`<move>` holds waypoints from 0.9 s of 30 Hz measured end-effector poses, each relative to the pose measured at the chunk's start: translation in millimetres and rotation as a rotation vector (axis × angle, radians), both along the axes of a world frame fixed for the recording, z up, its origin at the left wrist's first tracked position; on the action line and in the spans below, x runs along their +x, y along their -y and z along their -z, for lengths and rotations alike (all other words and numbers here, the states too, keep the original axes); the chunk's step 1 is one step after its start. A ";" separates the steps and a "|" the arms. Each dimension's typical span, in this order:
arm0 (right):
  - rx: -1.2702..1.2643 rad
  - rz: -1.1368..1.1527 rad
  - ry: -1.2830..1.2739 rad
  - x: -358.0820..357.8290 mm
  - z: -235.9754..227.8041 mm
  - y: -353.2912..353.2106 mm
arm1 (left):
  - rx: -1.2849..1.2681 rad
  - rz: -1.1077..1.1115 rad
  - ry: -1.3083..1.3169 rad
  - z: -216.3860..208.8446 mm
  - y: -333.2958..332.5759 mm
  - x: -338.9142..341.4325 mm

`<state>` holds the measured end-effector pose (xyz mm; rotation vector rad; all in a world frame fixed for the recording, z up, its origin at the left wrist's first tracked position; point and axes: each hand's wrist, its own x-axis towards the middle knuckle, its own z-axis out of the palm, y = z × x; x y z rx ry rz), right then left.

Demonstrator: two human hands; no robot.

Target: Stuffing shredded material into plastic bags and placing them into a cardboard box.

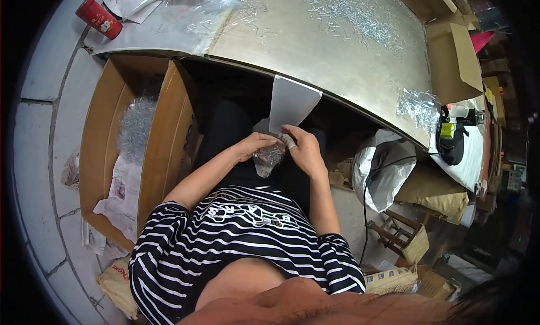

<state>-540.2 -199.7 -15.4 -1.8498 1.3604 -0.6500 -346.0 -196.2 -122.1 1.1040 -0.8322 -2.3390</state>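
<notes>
Silvery pins (273, 155) lie by left hand (253, 146), fingertips together; right hand (305, 149), grip unclear; white panel (293, 101), carton (163, 148) nearby

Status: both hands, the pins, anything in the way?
Left hand and right hand close together, grip contents unclear. Pins bunched beneath. Possible obstacle: pale sheet upright just beyond the fingers.

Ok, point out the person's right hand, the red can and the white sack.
Right hand (306, 150): head view, on the back of the hand.
Red can (99, 18): head view, on the middle of its side.
White sack (388, 182): head view, on its crumpled wall.
</notes>
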 end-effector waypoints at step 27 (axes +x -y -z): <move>-0.797 0.644 -0.520 -180.7 -71.7 171.4 | -1.393 -0.473 0.982 -158.9 135.8 95.6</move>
